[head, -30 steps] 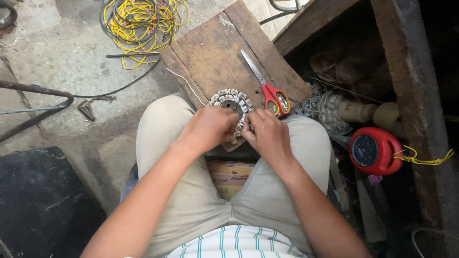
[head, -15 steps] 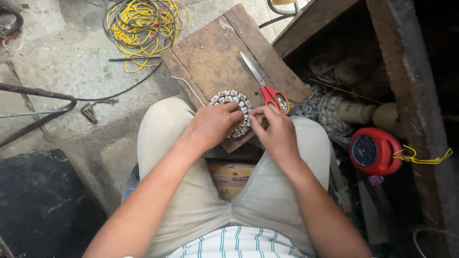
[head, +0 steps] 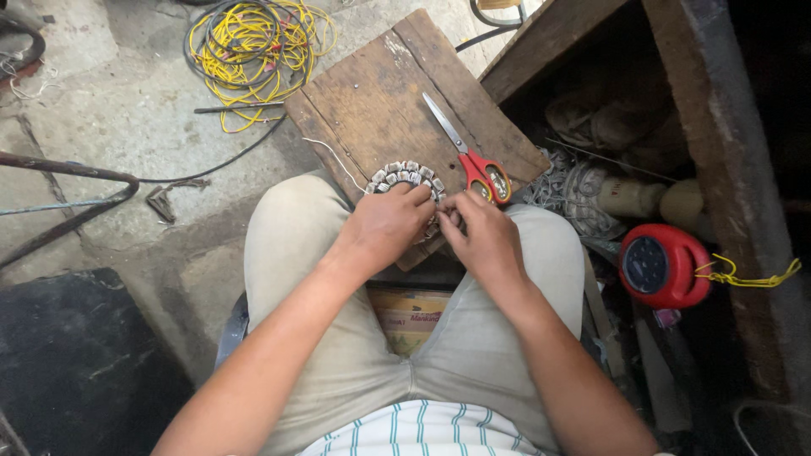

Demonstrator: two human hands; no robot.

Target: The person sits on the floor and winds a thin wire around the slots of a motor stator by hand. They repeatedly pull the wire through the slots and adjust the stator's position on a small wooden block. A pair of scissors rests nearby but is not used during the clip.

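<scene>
Now, looking down from my head camera, I see both hands meeting on a small ring-shaped wound stator (head: 405, 176), a circle of pale coil teeth, resting at the near edge of a worn wooden board (head: 380, 101) that lies across the knees. My left hand (head: 387, 226) covers the ring's near side, fingers curled down onto it and pinning it flat. My right hand (head: 481, 236) has slid leftward over the past second, until its fingertips touch the left hand's at the ring's right rim, pinched nearly closed; whether they grip a strand of wire I cannot tell. A thin pale wire (head: 334, 160) trails off the ring's left side across the board. That shift suggests, to my eye, fine work now centred on one tooth of the ring. Red-handled scissors (head: 477, 165) lie untouched just right of the ring. On the floor beyond the board's far-left corner sits a tangle of yellow wire (head: 245, 42); a red cable reel (head: 663, 266) sits well to the right.
</scene>
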